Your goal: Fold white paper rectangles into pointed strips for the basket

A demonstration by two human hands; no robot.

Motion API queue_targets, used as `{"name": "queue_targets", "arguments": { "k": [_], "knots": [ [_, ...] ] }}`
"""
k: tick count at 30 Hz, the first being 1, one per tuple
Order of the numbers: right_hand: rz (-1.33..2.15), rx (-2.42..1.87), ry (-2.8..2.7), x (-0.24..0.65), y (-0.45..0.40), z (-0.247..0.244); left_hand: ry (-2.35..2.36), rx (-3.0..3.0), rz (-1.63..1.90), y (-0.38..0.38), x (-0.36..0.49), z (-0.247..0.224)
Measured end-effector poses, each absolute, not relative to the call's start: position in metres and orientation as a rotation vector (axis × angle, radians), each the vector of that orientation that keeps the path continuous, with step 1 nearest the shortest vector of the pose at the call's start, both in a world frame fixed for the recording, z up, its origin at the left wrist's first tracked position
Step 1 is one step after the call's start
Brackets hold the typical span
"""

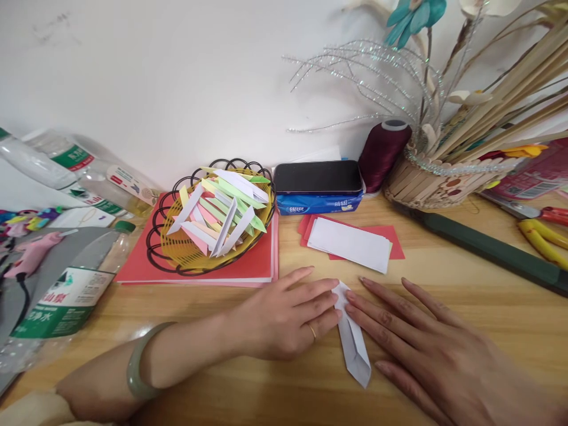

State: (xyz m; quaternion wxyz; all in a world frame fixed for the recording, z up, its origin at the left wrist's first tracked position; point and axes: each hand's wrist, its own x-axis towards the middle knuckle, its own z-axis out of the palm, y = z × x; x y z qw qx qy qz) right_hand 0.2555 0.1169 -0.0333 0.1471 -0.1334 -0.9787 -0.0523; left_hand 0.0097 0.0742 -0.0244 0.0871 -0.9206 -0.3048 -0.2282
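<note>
A narrow folded white paper [354, 343] lies on the wooden table, pointed at its near end. My left hand [295, 316] rests at its upper left edge, fingers stretched and fingertips touching the paper. From the right, my right hand [426, 337] lies with its fingers spread, two fingertips on the paper's upper part. Behind the hands is a stack of white paper strips [348, 242] on top of red paper pieces [397, 241]. Folded paper pieces in white, green, yellow and pink [222, 210] fill a yellow basket with a black looped rim [153, 251].
The basket stands on red sheets [133, 260]. Behind are a phone [318, 177] on a blue packet [317, 204], a dark thread spool [385, 154] and a stick-sided holder [421, 177]. Plastic bottles [66, 302] and a pink glue gun [33, 254] lie left; a green-handled tool [488, 245] lies right.
</note>
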Motion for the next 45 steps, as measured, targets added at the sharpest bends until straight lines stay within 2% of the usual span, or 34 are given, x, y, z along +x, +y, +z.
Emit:
{"name": "queue_targets", "arguments": {
  "k": [16,21,28,32,39,45],
  "knots": [
    [-0.163,-0.313,-2.876,0.259,0.12,-0.027,-0.899,-2.681,-0.682,0.08,0.013,-0.031],
    [-0.092,-0.314,-2.874,0.261,0.121,-0.029,-0.961,-2.721,-0.59,0.079,0.018,-0.038],
    [-0.183,-0.295,-2.837,0.268,0.104,-0.024,-0.888,-2.746,-0.525,0.079,0.02,-0.027],
    [-0.201,-0.215,-2.875,0.272,0.092,-0.021,-0.799,-2.787,-0.374,0.079,0.017,-0.023],
    [-0.178,-0.304,-2.866,0.281,0.074,-0.027,-0.833,-2.754,-0.312,0.08,0.014,-0.023],
    [-0.044,-0.309,-2.798,0.289,0.067,-0.027,-0.83,-2.794,-0.273,0.081,0.012,-0.023]
  ]
}}
